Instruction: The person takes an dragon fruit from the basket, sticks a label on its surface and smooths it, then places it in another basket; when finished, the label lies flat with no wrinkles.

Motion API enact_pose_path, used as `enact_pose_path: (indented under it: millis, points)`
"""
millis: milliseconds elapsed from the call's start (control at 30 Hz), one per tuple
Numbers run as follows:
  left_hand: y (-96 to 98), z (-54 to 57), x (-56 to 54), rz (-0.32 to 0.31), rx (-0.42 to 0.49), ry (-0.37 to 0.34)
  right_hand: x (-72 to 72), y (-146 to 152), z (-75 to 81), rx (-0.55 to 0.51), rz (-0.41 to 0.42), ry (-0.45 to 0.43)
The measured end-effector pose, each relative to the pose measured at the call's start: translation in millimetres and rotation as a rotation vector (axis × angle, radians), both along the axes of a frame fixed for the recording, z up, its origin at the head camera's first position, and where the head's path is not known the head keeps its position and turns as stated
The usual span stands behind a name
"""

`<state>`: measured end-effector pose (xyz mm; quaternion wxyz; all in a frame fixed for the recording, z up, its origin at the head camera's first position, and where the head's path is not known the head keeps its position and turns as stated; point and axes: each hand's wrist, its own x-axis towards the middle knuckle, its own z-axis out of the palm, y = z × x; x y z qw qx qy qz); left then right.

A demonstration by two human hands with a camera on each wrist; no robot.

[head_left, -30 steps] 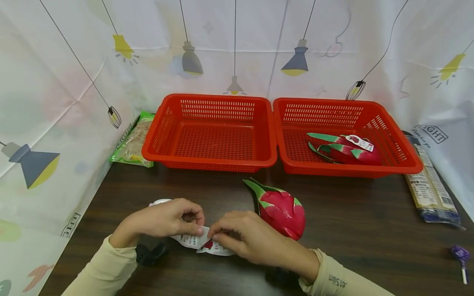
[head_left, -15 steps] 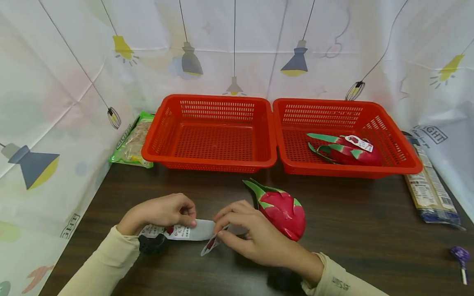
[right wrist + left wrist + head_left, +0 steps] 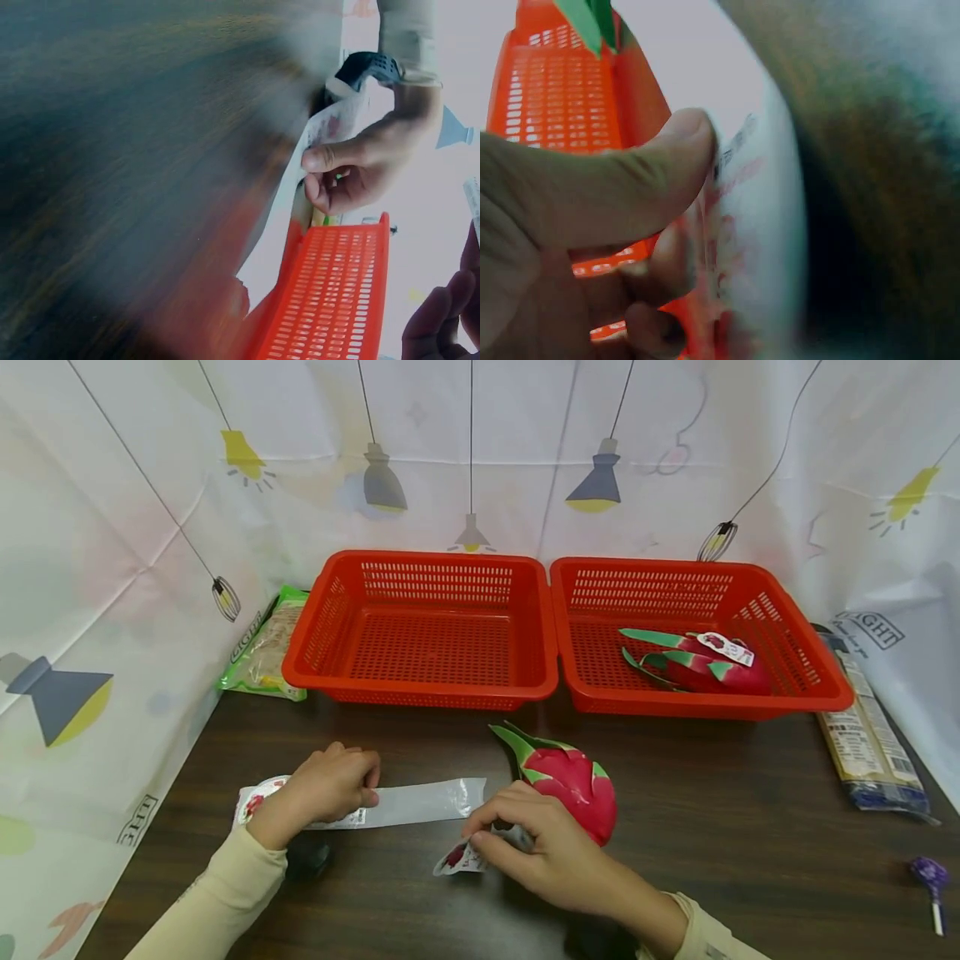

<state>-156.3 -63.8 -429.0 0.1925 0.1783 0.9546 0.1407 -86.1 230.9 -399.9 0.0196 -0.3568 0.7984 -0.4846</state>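
My left hand (image 3: 330, 787) pinches a strip of labels (image 3: 427, 803) between thumb and fingers. The strip's right part is bare white backing, and printed labels show at its left end. In the left wrist view, the thumb presses on the strip (image 3: 746, 195). My right hand (image 3: 551, 852) pinches a single peeled label (image 3: 461, 858) printed with a red fruit, apart from the strip. Just beyond the right hand lies a dragon fruit (image 3: 576, 792), pink with green leaf tips, partly hidden by that hand.
Two red baskets stand side by side at the back. The right basket (image 3: 712, 703) holds dragon fruit bearing a label (image 3: 726, 648); the left basket (image 3: 420, 692) is beside a green-edged bag (image 3: 266, 647). At the right are a long packet (image 3: 873, 735) and a purple lollipop (image 3: 930, 875).
The left hand has drawn the strip left, out from under the right hand. The right hand has moved slightly right and nearer, and its label is now separate from the strip.
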Motion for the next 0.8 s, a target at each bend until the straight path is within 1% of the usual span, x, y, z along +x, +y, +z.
enact_pose_path:
  millis: [100, 233, 367, 433, 500, 533, 600, 633, 700, 733, 800]
  points:
    - [0.3, -2.9, 2.4, -0.004, -0.033, 0.096, 1.0, 4, 0.2, -0.001, -0.018, -0.040]
    - [1.2, -4.8, 6.7, -0.006, -0.044, 0.191, 2.0, 8, -0.2, -0.016, -0.032, -0.065]
    - [3.1, -2.1, 11.6, -0.023, -0.063, 0.272, 4.6, 15, 0.4, -0.047, -0.046, -0.057]
    - [7.6, 2.0, 13.2, -0.031, -0.041, 0.334, 7.6, 20, 2.1, -0.063, -0.066, -0.056]
    - [16.3, 8.2, 15.1, -0.033, 0.045, 0.417, 11.4, 27, 4.5, -0.080, -0.099, -0.045]
    - [22.3, 12.3, 16.8, -0.034, 0.124, 0.464, 13.5, 30, 5.7, -0.084, -0.124, -0.042]
    - [37.3, 21.6, 21.7, -0.061, 0.333, 0.533, 17.2, 35, 7.8, -0.102, -0.173, -0.028]
    - [45.4, 25.9, 24.8, -0.084, 0.445, 0.544, 18.8, 38, 8.7, -0.109, -0.201, -0.024]
    - [62.1, 35.0, 32.3, -0.154, 0.638, 0.524, 21.3, 41, 9.9, -0.141, -0.238, -0.021]
    - [69.9, 38.5, 35.8, -0.196, 0.712, 0.497, 22.2, 43, 10.2, -0.158, -0.251, -0.018]
    - [84.3, 43.5, 41.7, -0.274, 0.796, 0.426, 23.5, 45, 10.0, -0.200, -0.259, -0.017]
